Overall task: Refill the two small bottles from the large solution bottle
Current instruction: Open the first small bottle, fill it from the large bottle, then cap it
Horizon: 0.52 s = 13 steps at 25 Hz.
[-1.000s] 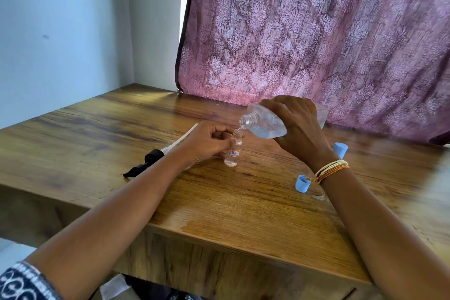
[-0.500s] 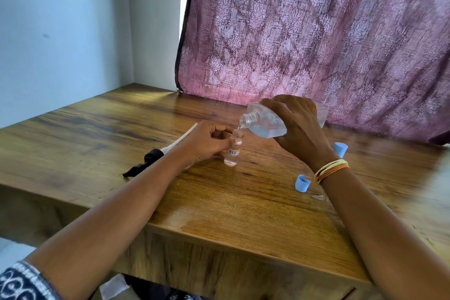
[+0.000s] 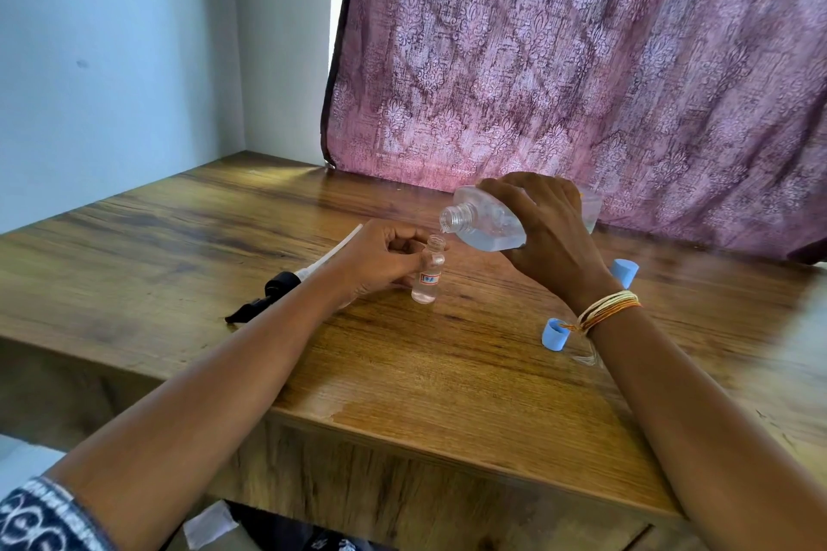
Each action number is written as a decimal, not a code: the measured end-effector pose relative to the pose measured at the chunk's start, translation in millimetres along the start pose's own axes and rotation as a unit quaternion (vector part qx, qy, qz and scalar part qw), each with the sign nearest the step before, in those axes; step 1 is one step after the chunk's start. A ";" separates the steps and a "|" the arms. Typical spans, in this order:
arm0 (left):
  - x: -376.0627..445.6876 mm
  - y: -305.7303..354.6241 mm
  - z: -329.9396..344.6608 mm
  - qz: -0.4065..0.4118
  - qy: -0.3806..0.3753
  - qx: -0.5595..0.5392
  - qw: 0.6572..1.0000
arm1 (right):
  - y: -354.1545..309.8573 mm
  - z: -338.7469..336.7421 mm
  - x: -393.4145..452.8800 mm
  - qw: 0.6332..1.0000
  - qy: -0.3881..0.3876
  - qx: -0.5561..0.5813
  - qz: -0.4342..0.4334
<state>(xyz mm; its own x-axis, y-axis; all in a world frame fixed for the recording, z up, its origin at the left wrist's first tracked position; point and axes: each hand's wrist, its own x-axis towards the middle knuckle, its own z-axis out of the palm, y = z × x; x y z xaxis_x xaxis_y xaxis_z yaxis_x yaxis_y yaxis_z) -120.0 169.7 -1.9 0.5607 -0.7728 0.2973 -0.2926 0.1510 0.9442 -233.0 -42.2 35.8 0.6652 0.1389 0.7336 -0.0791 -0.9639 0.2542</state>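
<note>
At frame centre, our left hand [image 3: 380,257] pinched the small bottle [image 3: 430,271] upright; our right hand [image 3: 543,233] gripped the tilted large solution bottle [image 3: 485,223]. Its wide mouth could overshoot the narrow neck and spill liquid.

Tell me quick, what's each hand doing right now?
Left hand: closed on the small bottle.
Right hand: closed on the tilted large solution bottle.

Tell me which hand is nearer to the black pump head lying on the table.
Left. The left hand holds the small bottle just right of the black pump head; the right hand tilts the large bottle farther right.
</note>
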 end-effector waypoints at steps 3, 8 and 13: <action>-0.5 1.7 0.3 -0.002 -0.002 0.005 1.000 | -1.5 1.5 -0.1 1.000 -0.007 0.007 0.003; 0.3 0.0 -1.1 0.004 0.003 0.022 1.000 | -5.9 0.7 0.7 0.997 -0.023 0.070 0.023; -1.1 1.3 1.5 0.005 0.002 0.003 1.000 | -17.7 -5.2 -1.3 0.984 0.004 0.173 0.043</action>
<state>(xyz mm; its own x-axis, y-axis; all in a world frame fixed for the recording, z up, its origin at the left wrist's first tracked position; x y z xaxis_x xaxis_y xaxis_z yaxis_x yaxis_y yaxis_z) -122.1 169.9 -1.2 0.5599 -0.7691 0.3081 -0.3028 0.1562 0.9402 -236.4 -24.1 33.6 0.6615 0.0545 0.7480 0.1233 -0.9917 -0.0368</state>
